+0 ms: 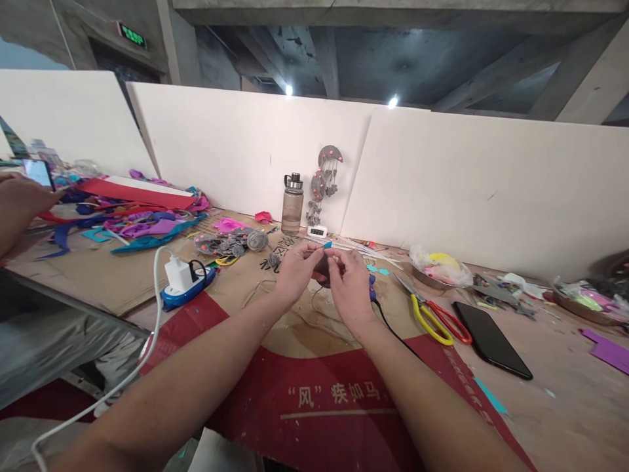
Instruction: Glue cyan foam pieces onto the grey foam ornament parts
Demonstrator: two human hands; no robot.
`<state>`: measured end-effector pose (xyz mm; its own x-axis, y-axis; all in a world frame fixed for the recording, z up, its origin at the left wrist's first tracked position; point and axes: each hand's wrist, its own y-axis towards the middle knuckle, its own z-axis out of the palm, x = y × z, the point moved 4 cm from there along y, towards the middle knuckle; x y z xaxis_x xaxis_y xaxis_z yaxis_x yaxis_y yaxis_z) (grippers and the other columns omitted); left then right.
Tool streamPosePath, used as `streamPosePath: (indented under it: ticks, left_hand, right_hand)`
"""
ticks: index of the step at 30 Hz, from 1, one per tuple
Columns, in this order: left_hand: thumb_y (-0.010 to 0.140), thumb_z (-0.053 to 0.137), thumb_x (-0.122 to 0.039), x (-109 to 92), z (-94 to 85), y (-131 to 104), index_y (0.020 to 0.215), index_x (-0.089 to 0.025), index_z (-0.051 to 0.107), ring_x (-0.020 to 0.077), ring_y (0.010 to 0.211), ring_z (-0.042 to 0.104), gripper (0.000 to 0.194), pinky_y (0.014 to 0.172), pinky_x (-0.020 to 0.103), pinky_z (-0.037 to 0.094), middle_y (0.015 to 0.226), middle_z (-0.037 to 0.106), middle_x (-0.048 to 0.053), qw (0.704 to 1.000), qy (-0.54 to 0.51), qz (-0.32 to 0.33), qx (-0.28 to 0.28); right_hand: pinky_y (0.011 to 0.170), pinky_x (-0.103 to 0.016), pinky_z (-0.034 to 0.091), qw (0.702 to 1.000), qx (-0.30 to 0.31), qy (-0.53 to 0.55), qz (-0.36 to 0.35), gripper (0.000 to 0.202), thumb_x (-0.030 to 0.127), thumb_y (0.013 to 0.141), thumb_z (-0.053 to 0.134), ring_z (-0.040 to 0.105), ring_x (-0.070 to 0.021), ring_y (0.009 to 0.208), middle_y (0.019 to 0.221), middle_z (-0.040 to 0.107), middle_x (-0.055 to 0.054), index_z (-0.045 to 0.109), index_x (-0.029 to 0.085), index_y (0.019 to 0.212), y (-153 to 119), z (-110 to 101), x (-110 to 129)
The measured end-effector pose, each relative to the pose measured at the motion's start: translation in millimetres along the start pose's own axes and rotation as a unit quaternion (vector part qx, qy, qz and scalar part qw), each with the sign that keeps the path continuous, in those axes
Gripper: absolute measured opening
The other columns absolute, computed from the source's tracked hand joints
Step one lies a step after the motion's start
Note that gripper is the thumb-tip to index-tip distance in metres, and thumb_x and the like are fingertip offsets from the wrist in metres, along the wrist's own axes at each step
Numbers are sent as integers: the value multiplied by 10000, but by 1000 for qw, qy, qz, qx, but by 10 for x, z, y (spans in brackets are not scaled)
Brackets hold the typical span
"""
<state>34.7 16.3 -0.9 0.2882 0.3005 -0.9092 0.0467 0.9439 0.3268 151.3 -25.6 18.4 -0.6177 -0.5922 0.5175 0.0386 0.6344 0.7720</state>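
In the middle of the head view, my left hand (297, 270) and my right hand (350, 283) meet, thumbs and fingertips pinched together. Between them is a small dark grey piece (322, 267), perhaps felt, mostly covered by my fingers. A bit of blue material (327, 245) sticks up at the fingertips. Grey cord (319, 321) trails over the brown paper below. Just behind my right hand, a blue-handled tool (372, 287) with a black cable is partly hidden. Small turquoise cut-outs (377, 269) lie to its right.
Scissors (432, 318) and a black phone (491, 339) lie right. Left are a blue power strip (189, 292), grey yarn (257, 240) and coloured scraps (147, 223). A water bottle (292, 206) stands behind, beside a grey moon ornament (329, 156). Another person's hand (22, 203) is far left.
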Motion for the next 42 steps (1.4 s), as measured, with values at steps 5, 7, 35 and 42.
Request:
streamPosePath:
  ticks: [5,7,35,42]
  left_hand:
    - [654,784,-378,-44,34,-35,784,-133,619,145,684,631,323,650,331,598,782,652,36,995,-100,-26,5]
    - [632,799,-375,-68,44,-48,772,-133,611,147,692,638,337,670,339,598,779,651,35,993,-113,-35,1]
    - [616,754,-247,-40,15,-14,705,-157,558,134,646,626,234,687,379,607,682,615,-6,988,-132,-65,-38]
    - [681,794,-269,-34,36,-8,764,-130,601,139,701,655,252,777,398,595,757,653,28,987,-147,-63,4]
  right_hand:
    - [760,-340,475,998,-2,-15,-55,269,164,923,450,551,-186,823,887,554,-59,683,200,1054,0,2,-21]
    - [746,-334,475,997,-3,-19,-71,275,154,925,451,543,-183,808,864,536,-55,687,192,1062,-2,1,-27]
    - [745,-349,472,1000,-15,-24,-12,118,230,876,560,553,-191,791,876,579,-48,669,212,917,61,-115,-43]
    - [725,-339,464,999,-25,-36,-17,125,224,873,567,529,-185,760,815,542,-34,688,219,905,66,-147,-59]
